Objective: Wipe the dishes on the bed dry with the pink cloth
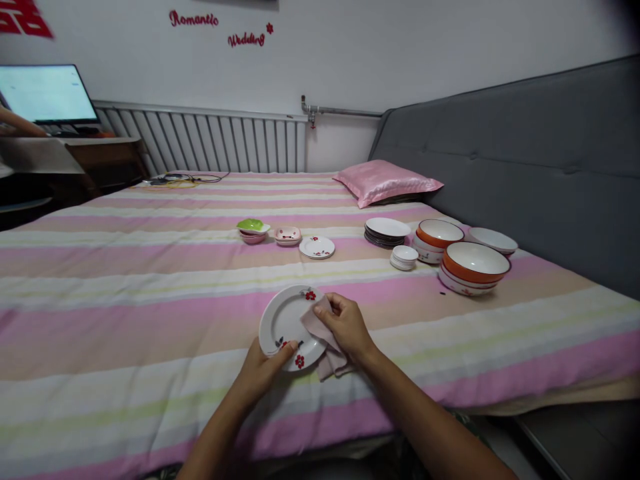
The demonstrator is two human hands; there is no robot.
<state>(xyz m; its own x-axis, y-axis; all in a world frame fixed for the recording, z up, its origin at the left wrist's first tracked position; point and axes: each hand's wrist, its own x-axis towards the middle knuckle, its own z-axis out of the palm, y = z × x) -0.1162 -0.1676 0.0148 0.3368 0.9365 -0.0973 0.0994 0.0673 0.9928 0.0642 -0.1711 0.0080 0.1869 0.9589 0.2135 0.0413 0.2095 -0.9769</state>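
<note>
My left hand [263, 370] grips the near edge of a small white plate [283, 320] with red flower marks, holding it tilted above the striped bed. My right hand [345, 325] is closed on a pale pink cloth [327, 357] and presses it against the plate's right side. The cloth hangs down below my right palm.
Farther back on the striped bedspread [125, 280] lie a flowered plate [317, 247], small pink and green dishes [253, 231], a stack of dark-rimmed plates [386, 232], tiny white saucers [404, 257] and orange-and-white bowls [474, 267]. A pink pillow [385, 180] lies by the grey headboard. Another person's arm [20, 125] shows by a monitor at far left.
</note>
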